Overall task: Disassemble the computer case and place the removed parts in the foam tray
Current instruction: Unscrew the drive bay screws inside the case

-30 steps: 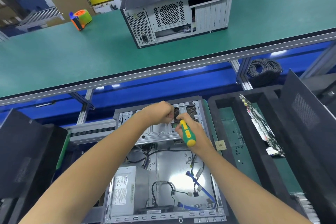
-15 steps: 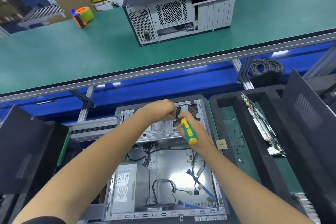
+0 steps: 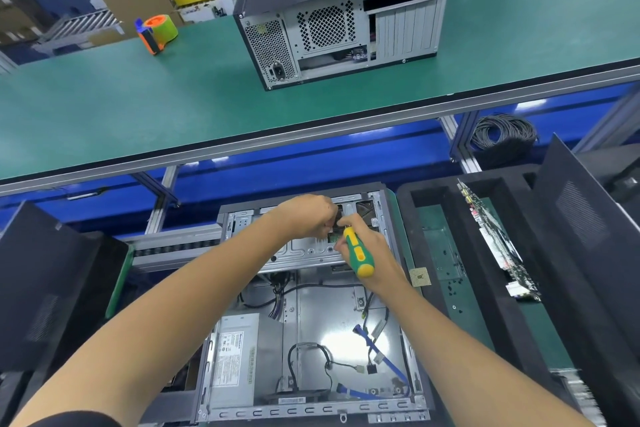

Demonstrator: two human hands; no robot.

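An open grey computer case (image 3: pixel 311 357) lies flat in front of me, with a power supply (image 3: pixel 239 354) at its lower left and loose blue and black cables inside. Both hands work at its far drive bracket (image 3: pixel 304 250). My left hand (image 3: pixel 308 215) pinches a small dark part at the bracket's far edge. My right hand (image 3: pixel 370 250) grips a green and yellow screwdriver (image 3: pixel 358 253), its tip hidden between the hands. To the right stands a black foam tray (image 3: pixel 429 239) that holds a circuit board (image 3: pixel 495 239) on edge.
A small square chip (image 3: pixel 419 277) lies on the tray's left rim. A black side panel (image 3: pixel 595 253) leans at the right, another black panel (image 3: pixel 45 288) at the left. On the green bench above stand a second closed case (image 3: pixel 343 10) and a tape dispenser (image 3: pixel 157 31).
Both hands have stayed at the far bracket, with small shifts of the fingers and the screwdriver. My head has tilted slightly, so the scene sits a little differently in view.
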